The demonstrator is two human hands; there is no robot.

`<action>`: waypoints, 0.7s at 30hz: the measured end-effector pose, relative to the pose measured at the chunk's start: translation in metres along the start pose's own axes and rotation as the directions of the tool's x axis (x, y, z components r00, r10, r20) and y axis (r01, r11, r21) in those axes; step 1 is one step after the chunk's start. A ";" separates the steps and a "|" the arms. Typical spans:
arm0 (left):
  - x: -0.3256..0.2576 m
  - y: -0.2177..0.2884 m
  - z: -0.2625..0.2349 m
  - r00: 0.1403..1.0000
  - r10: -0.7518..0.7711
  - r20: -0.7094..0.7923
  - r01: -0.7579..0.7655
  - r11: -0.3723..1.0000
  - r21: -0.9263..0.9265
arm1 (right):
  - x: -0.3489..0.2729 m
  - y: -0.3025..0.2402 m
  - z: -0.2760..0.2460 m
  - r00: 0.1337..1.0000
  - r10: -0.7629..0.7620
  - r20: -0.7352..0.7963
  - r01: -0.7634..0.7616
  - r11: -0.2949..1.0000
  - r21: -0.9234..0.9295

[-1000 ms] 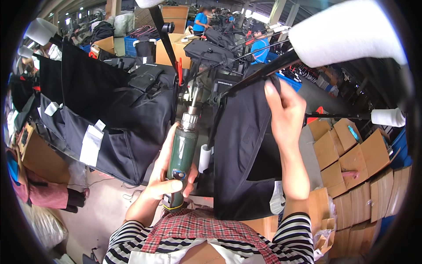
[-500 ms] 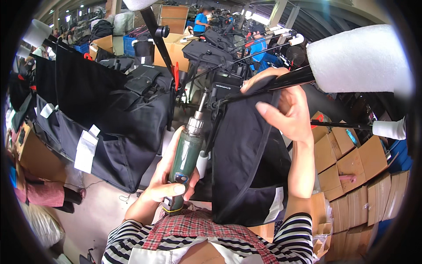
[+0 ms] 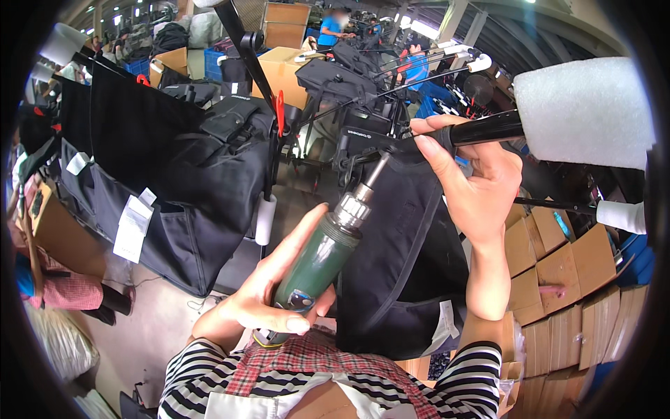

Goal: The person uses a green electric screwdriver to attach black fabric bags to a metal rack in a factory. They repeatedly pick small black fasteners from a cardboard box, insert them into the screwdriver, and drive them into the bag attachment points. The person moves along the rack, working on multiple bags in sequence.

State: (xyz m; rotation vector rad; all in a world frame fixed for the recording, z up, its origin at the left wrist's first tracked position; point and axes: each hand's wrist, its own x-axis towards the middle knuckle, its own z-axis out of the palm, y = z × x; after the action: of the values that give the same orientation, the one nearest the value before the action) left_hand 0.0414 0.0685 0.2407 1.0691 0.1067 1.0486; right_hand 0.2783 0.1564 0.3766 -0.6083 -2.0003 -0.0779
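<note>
My left hand [image 3: 255, 307] is closed round a dark green electric screwdriver [image 3: 317, 258] with a silver collar. Its bit slants up to the right, the tip close to a black tube [image 3: 488, 130]; whether they touch I cannot tell. Around that tube close the thumb and fingers of my right hand [image 3: 481, 185], just left of a white foam sleeve [image 3: 586, 112]. Below the tube hangs a black fabric panel [image 3: 384, 237] with a white tag [image 3: 443, 328] low on its right side.
To the left stands another black fabric piece [image 3: 167, 209] on a frame, with white labels and a red clip [image 3: 280, 113]. Cardboard boxes [image 3: 558, 272] are stacked at the right. People in blue, one a person in a blue shirt [image 3: 329, 31], are farther back among black frames.
The screwdriver has tilted right, bringing its tip nearer the tube. My right hand has shifted slightly right, and its thumb now presses on the tube.
</note>
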 end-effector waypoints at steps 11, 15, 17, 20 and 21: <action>0.011 -0.001 0.019 0.993 -0.109 0.041 0.113 0.986 -0.122 | 0.009 0.010 -0.027 0.954 -0.153 0.259 0.126 0.985 0.118; 0.015 -0.006 0.024 0.995 -0.079 0.068 0.086 0.989 -0.122 | 0.006 0.010 -0.027 0.952 -0.169 0.255 0.158 0.985 0.062; 0.016 -0.009 0.029 0.995 -0.056 0.080 0.067 0.989 -0.135 | 0.003 0.016 -0.021 0.965 -0.202 0.165 0.199 0.979 0.035; 0.018 -0.016 0.036 0.995 -0.003 0.101 0.022 0.982 -0.185 | 0.001 0.014 -0.023 0.965 -0.185 0.184 0.187 0.982 0.006; 0.018 -0.019 0.038 0.993 0.015 0.115 0.009 0.979 -0.205 | 0.001 0.013 -0.024 0.962 -0.168 0.215 0.172 0.985 -0.001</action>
State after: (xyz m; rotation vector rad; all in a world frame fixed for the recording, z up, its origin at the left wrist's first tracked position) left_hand 0.0839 0.0554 0.2535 0.9398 -0.0955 0.9757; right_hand 0.3029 0.1609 0.3865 -0.4718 -2.2612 -0.1420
